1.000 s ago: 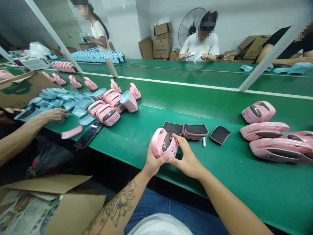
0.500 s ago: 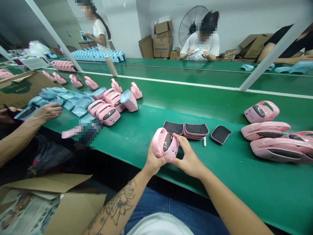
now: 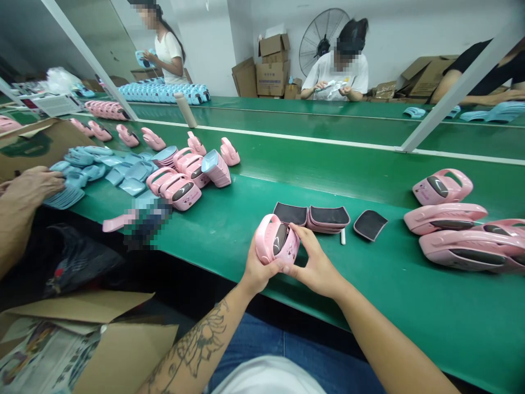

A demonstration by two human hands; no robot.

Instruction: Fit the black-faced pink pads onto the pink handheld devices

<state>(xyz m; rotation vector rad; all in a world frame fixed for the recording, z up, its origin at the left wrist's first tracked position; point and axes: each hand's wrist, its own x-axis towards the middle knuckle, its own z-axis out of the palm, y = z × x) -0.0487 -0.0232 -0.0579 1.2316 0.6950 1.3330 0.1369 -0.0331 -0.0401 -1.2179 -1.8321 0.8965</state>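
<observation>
Between my two hands is a pink plastic housing (image 3: 268, 241) with a loop handle, a dark oval window and small printed figures. My left hand (image 3: 256, 271) wraps its left side and underside. On the other side, the thumb and fingers of my right hand (image 3: 315, 265) grip its right edge. Just beyond lie stacked pink panels with dark faces (image 3: 328, 218) and a second such stack (image 3: 290, 213), partly hidden by the housing. A single dark-faced panel (image 3: 370, 225) lies to their right, and a small white stick (image 3: 343, 237) is near the stacks.
Several pink housings (image 3: 459, 249) stand at the right; more (image 3: 180, 191) are at the left beside blue panels (image 3: 133, 169). A co-worker's hand (image 3: 39, 183) is at far left. An open carton (image 3: 131, 350) sits below the green table's edge (image 3: 229, 268). Other people work across the table.
My hands and the pink housing stay nearly in place. The co-worker's hand at the left has moved further left, onto a stack of blue panels.
</observation>
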